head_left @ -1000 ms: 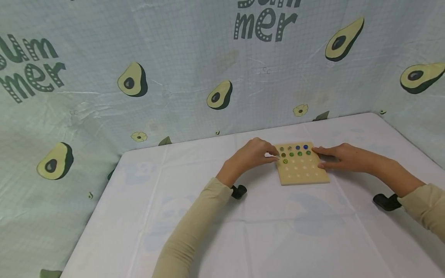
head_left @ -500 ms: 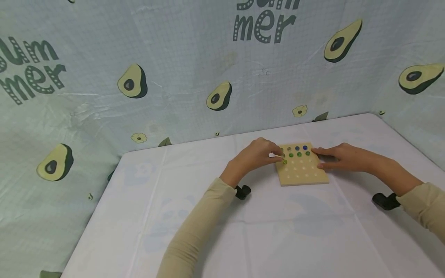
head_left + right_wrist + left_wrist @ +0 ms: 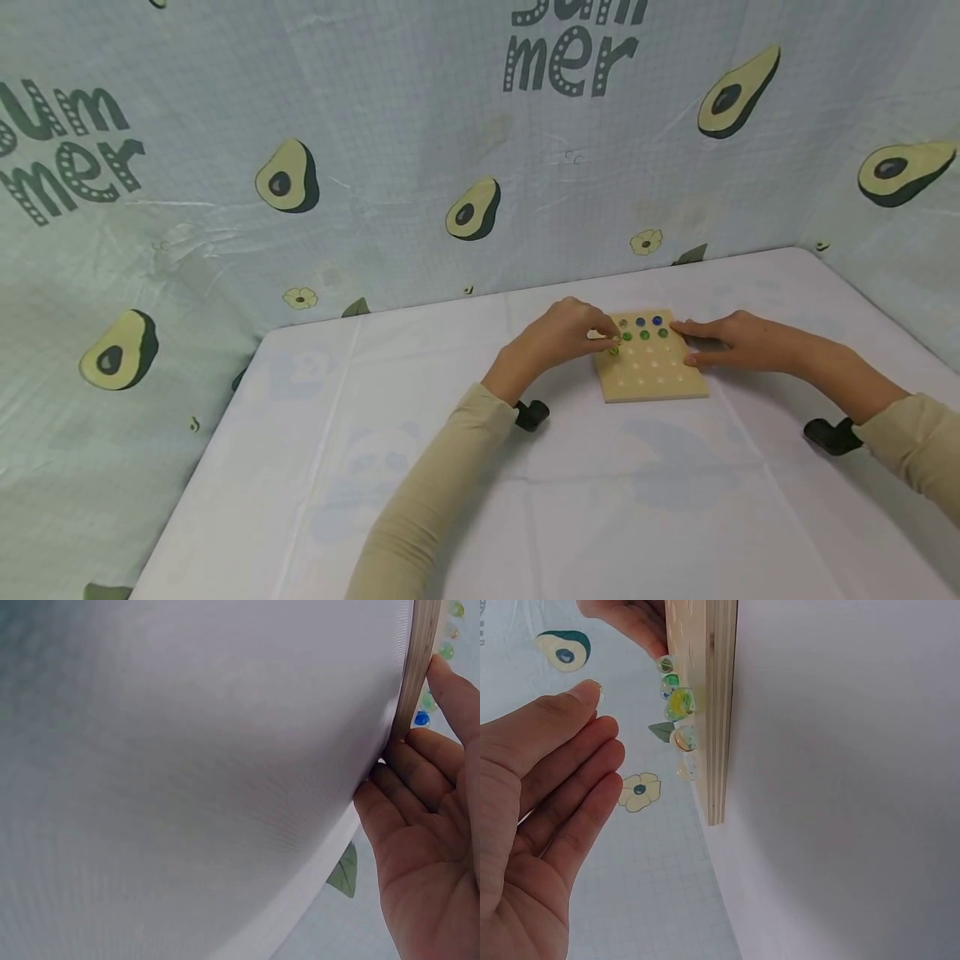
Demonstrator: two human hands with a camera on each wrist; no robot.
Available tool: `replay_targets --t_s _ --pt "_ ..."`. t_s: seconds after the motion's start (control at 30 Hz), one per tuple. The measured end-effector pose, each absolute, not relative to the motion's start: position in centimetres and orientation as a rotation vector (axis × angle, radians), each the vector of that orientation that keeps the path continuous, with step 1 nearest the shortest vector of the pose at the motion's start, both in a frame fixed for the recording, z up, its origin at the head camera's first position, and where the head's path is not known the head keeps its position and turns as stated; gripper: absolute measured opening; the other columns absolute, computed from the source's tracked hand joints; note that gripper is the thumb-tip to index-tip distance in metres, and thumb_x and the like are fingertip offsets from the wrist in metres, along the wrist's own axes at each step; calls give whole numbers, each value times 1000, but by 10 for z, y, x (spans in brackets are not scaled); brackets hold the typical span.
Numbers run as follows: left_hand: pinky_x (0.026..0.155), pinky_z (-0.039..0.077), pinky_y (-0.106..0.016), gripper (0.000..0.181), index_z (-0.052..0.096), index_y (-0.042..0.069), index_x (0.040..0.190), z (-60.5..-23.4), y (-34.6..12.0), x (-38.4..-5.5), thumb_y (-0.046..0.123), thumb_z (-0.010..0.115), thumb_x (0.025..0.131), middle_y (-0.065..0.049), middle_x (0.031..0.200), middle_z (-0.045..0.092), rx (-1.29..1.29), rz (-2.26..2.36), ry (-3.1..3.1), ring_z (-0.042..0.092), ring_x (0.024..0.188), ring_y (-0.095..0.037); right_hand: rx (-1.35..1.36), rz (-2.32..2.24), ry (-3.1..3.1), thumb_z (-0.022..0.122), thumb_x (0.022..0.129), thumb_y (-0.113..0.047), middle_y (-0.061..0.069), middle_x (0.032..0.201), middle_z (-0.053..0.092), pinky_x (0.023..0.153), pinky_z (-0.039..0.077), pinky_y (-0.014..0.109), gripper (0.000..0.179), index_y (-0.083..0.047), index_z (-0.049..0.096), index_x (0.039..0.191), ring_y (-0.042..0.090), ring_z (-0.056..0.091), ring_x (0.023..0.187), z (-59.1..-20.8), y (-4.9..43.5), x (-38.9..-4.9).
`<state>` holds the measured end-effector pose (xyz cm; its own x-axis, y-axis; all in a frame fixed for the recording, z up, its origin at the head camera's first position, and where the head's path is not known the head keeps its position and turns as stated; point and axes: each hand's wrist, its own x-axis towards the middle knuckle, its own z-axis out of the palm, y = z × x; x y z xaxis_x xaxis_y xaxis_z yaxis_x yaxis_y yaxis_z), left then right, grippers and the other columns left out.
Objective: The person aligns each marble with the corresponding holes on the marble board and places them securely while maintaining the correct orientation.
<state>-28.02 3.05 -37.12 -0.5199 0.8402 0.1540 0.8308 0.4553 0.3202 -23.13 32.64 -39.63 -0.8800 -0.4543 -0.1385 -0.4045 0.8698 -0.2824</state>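
A square wooden board (image 3: 652,379) with rows of shallow dimples lies on the table. Glass marbles sit in its far rows, among them a blue marble (image 3: 657,321), a green marble (image 3: 645,335) and a yellow-green marble (image 3: 680,704). My left hand (image 3: 561,335) is over the board's left side, thumb and fingertips pinching a small clear marble (image 3: 600,690), mostly hidden by the thumb. My right hand (image 3: 738,340) rests at the board's right edge. Its thumb (image 3: 444,675) touches the side, and the other fingers lie at the far corner and on the cloth.
A white cloth (image 3: 450,533) with faint prints covers the table. Behind it hangs a pale curtain (image 3: 390,167) with avocado prints. A black wrist mount (image 3: 531,415) sits under the left wrist, another black mount (image 3: 831,437) under the right.
My left hand has moved slightly right over the board, from its left edge, and now covers the leftmost marbles of the far rows. My right hand and the board stay in place.
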Motion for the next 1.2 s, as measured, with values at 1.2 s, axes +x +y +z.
replay_targets --t_s 1.2 --pt "83 47 -10 22 79 12 114 -373 42 -285 21 74 95 4 110 76 1492 401 2655 65 94 -2 -614 -317 2837 67 94 -54 28 147 48 95 49 60 73 -9 50 149 47 56 125 -393 326 -234"
